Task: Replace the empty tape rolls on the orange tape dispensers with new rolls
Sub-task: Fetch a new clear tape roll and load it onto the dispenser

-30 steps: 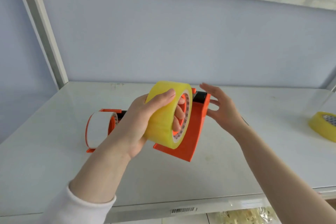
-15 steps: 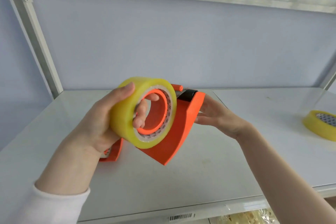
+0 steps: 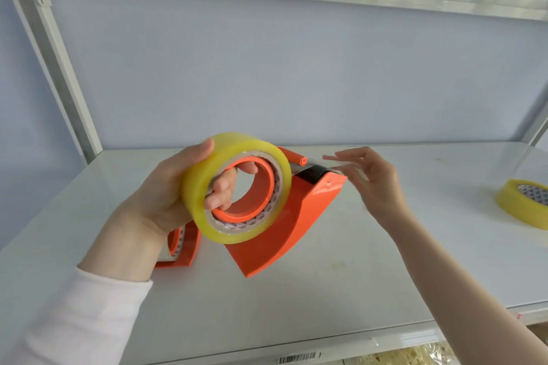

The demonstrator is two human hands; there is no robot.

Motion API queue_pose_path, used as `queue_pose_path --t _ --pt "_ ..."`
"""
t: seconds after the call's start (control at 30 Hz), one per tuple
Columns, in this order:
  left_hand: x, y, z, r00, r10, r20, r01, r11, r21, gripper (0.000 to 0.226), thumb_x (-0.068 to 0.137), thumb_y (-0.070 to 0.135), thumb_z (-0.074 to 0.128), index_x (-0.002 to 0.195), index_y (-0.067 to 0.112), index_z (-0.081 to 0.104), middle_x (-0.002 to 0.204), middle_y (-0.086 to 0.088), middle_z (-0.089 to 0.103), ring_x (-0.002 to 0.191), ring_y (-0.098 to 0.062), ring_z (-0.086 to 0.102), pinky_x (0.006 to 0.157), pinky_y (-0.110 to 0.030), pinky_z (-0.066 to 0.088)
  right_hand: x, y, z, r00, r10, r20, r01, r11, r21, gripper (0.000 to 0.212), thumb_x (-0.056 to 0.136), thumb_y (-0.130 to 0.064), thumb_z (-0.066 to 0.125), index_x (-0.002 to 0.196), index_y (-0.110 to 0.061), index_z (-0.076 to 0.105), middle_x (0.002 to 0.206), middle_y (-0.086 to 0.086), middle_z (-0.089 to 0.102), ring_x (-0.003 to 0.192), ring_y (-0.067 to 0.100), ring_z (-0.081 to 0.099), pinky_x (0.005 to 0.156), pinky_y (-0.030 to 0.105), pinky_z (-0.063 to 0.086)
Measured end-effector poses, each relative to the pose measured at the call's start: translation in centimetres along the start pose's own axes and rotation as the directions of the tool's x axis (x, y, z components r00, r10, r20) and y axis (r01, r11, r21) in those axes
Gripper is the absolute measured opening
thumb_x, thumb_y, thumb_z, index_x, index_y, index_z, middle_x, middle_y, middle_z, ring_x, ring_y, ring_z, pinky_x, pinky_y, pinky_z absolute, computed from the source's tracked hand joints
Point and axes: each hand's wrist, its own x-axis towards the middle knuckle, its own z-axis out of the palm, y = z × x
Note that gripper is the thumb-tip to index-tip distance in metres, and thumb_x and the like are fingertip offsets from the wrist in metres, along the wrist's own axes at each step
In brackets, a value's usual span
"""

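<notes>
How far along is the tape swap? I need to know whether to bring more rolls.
Looks done: a full yellow roll sits on the hub of the orange dispenser held by the left hand. In hand: the right hand is at the cutter end, apparently drawing the tape across. Left: the second dispenser on the shelf, mostly hidden, and a spare roll at the right.
</notes>
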Motion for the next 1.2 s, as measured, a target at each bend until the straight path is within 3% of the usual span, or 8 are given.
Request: queue_pose_path --t 0.13,0.23,0.6,0.73,0.8,0.87,1.0,1.2 --pt "-0.6 0.7 -1.2 0.991 -0.013 0.131 0.039 0.979 -0.200 0.056 0.098 0.031 0.038 0.120 -0.021 0.040 0.086 -0.019 0.068 0.072 -0.026 0.069 0.074 -0.035 0.049 0.6 -0.6 -1.2 0.996 -0.049 -0.071 0.046 0.998 -0.052 0.021 0.081 -0.011 0.065 0.076 -0.031 0.070 0.080 -0.033 0.070 0.086 -0.007 0.065 0.064 0.011 0.050" --pt "-0.5 0.2 -1.4 0.987 -0.020 0.160 0.037 0.993 -0.109 0.061 0.095 0.038 0.041 0.119 -0.018 0.045 0.085 -0.011 0.069 0.070 -0.019 0.069 0.069 -0.029 0.048 1.5 -1.0 -1.7 0.995 -0.062 -0.083 0.056 0.996 -0.072 0.027 0.081 -0.006 0.063 0.078 -0.032 0.071 0.078 -0.035 0.068 0.088 -0.009 0.064 0.084 0.011 0.045" --pt "0.2 0.7 -0.5 0.989 -0.016 0.149 0.016 1.000 0.003 0.069 0.084 0.057 0.048 0.116 -0.004 0.057 0.078 0.001 0.071 0.066 -0.010 0.068 0.065 -0.021 0.051 4.9 -0.8 -2.5 0.988 0.023 -0.153 -0.028 0.999 -0.035 0.028 0.080 -0.005 0.057 0.083 -0.027 0.074 0.083 -0.029 0.071 0.097 0.001 0.066 0.091 0.021 0.047" --pt "-0.2 1.7 -0.2 0.980 0.078 0.182 -0.056 0.991 -0.121 0.061 0.094 0.038 0.046 0.120 -0.016 0.044 0.084 -0.010 0.069 0.072 -0.018 0.069 0.070 -0.028 0.049 5.0 0.4 -2.2 0.971 0.133 -0.200 -0.133 0.991 0.014 0.015 0.080 -0.008 0.064 0.078 -0.019 0.073 0.073 -0.032 0.069 0.082 -0.010 0.065 0.084 0.013 0.045" --pt "0.2 2.2 0.7 0.986 0.136 0.093 -0.121 0.981 -0.150 0.056 0.089 0.037 0.053 0.113 -0.014 0.054 0.075 -0.005 0.069 0.064 -0.014 0.067 0.065 -0.026 0.050 4.1 1.1 -0.5 0.955 0.209 -0.209 -0.207 0.978 0.030 0.009 0.078 -0.009 0.067 0.078 -0.015 0.073 0.061 -0.032 0.066 0.064 -0.014 0.059 0.076 0.016 0.046" --pt "1.1 2.9 2.0 0.962 0.198 -0.188 -0.204 0.979 -0.016 0.051 0.067 0.045 0.066 0.089 0.000 0.070 0.054 0.008 0.061 0.044 -0.002 0.057 0.049 -0.016 0.047 2.0 1.1 2.0 0.933 0.310 -0.181 -0.292 0.949 0.118 0.012 0.080 -0.006 0.065 0.083 -0.014 0.072 0.062 -0.024 0.070 0.055 -0.009 0.059 0.067 0.022 0.049" --pt "3.8 3.1 4.7 0.803 0.299 -0.515 -0.297 0.951 0.089 0.039 0.071 0.042 0.057 0.079 0.005 0.063 0.043 0.009 0.056 0.034 -0.001 0.049 0.040 -0.012 0.041 -3.9 -2.2 7.8 0.891 0.454 -0.021 -0.403 0.812 0.422 0.032 0.090 0.004 0.047 0.118 -0.009 0.053 0.108 0.007 0.064 0.057 0.001 0.068 0.054 0.017 0.054" --pt "5.3 -1.8 5.6 0.714 0.285 -0.640 -0.151 0.954 0.257 0.029 0.070 0.038 0.063 0.064 0.010 0.065 0.046 0.003 0.064 0.038 -0.008 0.058 0.044 -0.015 0.047 -9.0 -5.8 11.7 0.715 0.658 0.237 -0.561 0.337 0.757 0.053 0.089 0.008 0.047 0.127 -0.024 0.027 0.105 0.015 0.066 0.071 0.019 0.072 0.061 0.025 0.058"
